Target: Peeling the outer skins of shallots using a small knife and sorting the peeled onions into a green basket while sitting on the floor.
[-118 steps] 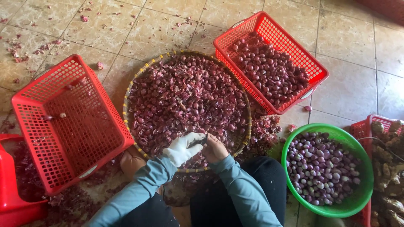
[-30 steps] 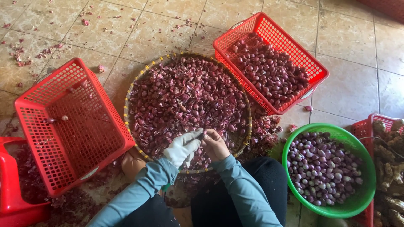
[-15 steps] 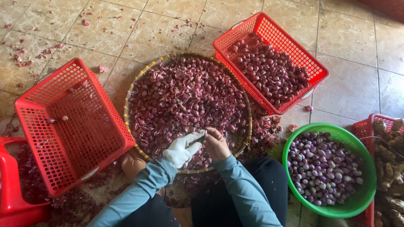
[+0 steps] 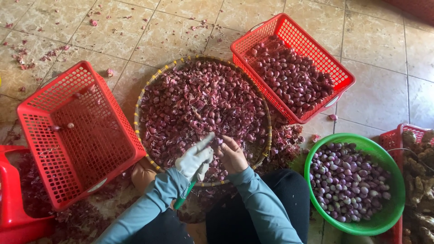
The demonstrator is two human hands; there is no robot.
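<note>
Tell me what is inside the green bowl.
The green bowl holds a heap of peeled purple shallots. The bowl's bottom and whatever lies under the heap are covered.

Looks like a home yard or small food-processing spot where produce is prepared by hand on the floor. Beige tiled floor [image 4: 375,40] littered with reddish-purple onion skins [image 4: 54,54]. A round woven bamboo tray [image 4: 145,90] heaped with shallot peel, set directly on the tiles. Red plastic mesh baskets around it: one [image 4: 343,77] full of unpeeled shallots, one [image 4: 113,117] nearly bare. A green plastic basin [image 4: 393,180] filled with peeled pale-purple bulbs. At the right edge, another red basket [image 4: 398,135] holding knobbly ginger-like roots. Seated low, knees beside the tray.
</note>
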